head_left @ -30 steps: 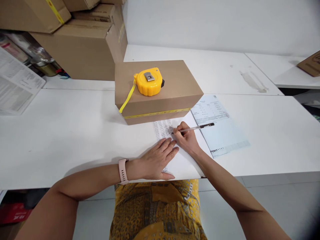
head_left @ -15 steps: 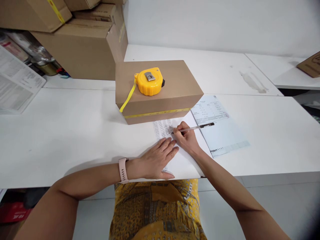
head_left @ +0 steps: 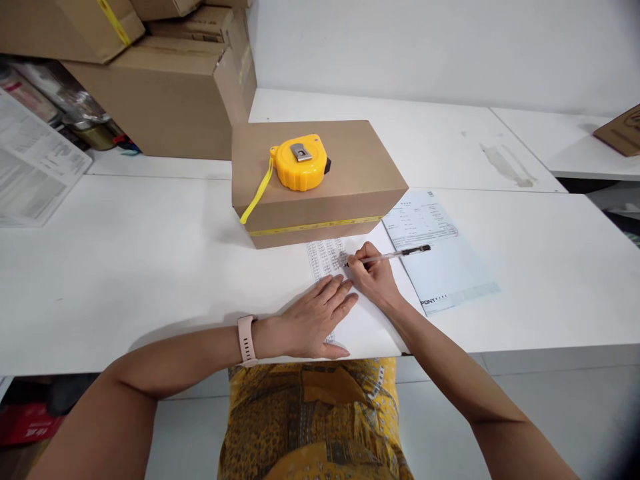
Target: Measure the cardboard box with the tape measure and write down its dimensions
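My right hand (head_left: 374, 273) is closed around a pen (head_left: 400, 253), whose tip meets a white sheet of paper (head_left: 373, 327) with columns of small writing. Flat on the same sheet lies my left hand (head_left: 317, 317), fingers spread, a pink watch band on its wrist. Just beyond both hands stands a closed cardboard box (head_left: 320, 200) with yellow tape along its side; it overlaps the sheet's far end. On top of the box rests a yellow tape measure (head_left: 300, 167) with a yellow strap. A pale blue printed form (head_left: 443, 267) lies right of the sheet.
Large cardboard boxes (head_left: 165, 100) are stacked at the back left. A propped printed panel (head_left: 35, 160) stands at the left edge. Another small carton (head_left: 620, 130) sits far right. The white table (head_left: 125, 267) has its front edge close to my body.
My right hand and the pen have shifted very slightly to the right over the sheet. My left hand stays in place, as do the box and tape measure.
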Demonstrator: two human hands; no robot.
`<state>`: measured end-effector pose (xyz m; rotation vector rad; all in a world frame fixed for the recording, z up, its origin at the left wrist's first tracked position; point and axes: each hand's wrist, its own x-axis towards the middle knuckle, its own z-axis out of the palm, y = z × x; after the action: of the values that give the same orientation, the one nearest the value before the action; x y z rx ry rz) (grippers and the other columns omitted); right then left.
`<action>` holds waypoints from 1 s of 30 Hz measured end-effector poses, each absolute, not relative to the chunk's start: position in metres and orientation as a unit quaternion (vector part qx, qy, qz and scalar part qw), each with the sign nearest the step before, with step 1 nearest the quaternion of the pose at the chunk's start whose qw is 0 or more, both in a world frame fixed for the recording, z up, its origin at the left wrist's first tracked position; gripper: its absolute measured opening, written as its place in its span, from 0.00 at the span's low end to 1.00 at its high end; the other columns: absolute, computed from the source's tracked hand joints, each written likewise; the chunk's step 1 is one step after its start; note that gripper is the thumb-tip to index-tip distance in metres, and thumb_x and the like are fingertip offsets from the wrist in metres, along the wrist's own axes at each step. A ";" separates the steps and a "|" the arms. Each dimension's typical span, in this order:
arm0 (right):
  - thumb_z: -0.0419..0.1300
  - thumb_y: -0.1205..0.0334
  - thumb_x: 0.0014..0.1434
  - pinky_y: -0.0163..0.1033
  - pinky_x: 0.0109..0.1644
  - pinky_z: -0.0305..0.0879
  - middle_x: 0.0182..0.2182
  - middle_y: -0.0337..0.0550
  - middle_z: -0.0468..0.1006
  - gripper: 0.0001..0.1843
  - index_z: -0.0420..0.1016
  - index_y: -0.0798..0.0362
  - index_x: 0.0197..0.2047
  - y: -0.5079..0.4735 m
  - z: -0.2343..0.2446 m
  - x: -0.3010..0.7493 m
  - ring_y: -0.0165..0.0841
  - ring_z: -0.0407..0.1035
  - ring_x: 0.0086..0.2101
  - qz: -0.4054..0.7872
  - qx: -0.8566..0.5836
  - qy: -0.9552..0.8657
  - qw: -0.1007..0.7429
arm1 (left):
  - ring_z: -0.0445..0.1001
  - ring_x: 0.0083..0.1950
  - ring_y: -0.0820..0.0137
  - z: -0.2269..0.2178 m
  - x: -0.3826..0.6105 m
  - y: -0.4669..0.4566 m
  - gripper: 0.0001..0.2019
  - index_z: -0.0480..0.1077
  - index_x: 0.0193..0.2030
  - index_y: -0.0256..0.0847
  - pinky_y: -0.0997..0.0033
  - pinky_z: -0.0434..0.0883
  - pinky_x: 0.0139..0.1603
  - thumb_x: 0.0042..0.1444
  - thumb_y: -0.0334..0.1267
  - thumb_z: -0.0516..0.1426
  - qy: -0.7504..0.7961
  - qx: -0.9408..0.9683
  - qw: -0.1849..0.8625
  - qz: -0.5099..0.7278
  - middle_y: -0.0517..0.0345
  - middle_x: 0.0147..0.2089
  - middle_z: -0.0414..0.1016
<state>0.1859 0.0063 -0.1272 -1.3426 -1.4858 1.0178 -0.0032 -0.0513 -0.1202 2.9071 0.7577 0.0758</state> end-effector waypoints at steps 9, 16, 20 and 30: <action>0.60 0.61 0.55 0.35 0.24 0.48 0.18 0.28 0.58 0.12 0.59 0.48 0.26 0.007 -0.127 0.187 0.26 0.52 0.21 0.404 -0.543 -0.593 0.436 | 0.51 0.76 0.38 -0.122 -0.003 -0.052 0.48 0.53 0.73 0.23 0.46 0.40 0.76 0.63 0.68 0.49 0.251 0.965 0.067 0.031 0.25 0.75 0.52; 0.61 0.61 0.56 0.35 0.24 0.48 0.18 0.29 0.58 0.13 0.58 0.48 0.27 0.007 -0.127 0.186 0.26 0.51 0.21 0.407 -0.545 -0.591 0.434 | 0.51 0.76 0.37 -0.121 -0.003 -0.052 0.48 0.53 0.73 0.22 0.46 0.40 0.76 0.64 0.67 0.49 0.252 0.965 0.070 0.028 0.24 0.75 0.52; 0.61 0.61 0.55 0.35 0.25 0.49 0.18 0.29 0.58 0.13 0.58 0.48 0.27 0.007 -0.126 0.187 0.26 0.51 0.21 0.407 -0.547 -0.591 0.430 | 0.50 0.77 0.38 -0.121 -0.003 -0.052 0.48 0.53 0.73 0.23 0.46 0.40 0.76 0.64 0.68 0.49 0.253 0.965 0.068 0.026 0.25 0.75 0.52; 0.61 0.62 0.54 0.35 0.25 0.48 0.18 0.29 0.58 0.12 0.58 0.48 0.27 0.008 -0.126 0.187 0.26 0.51 0.21 0.402 -0.548 -0.593 0.431 | 0.51 0.77 0.39 -0.122 -0.004 -0.052 0.48 0.53 0.73 0.23 0.46 0.41 0.76 0.63 0.68 0.50 0.252 0.965 0.065 0.034 0.25 0.75 0.53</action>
<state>0.1874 0.0076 -0.1259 -1.3674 -1.4794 1.0034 -0.0035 -0.0521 -0.1217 2.9110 0.7617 0.1032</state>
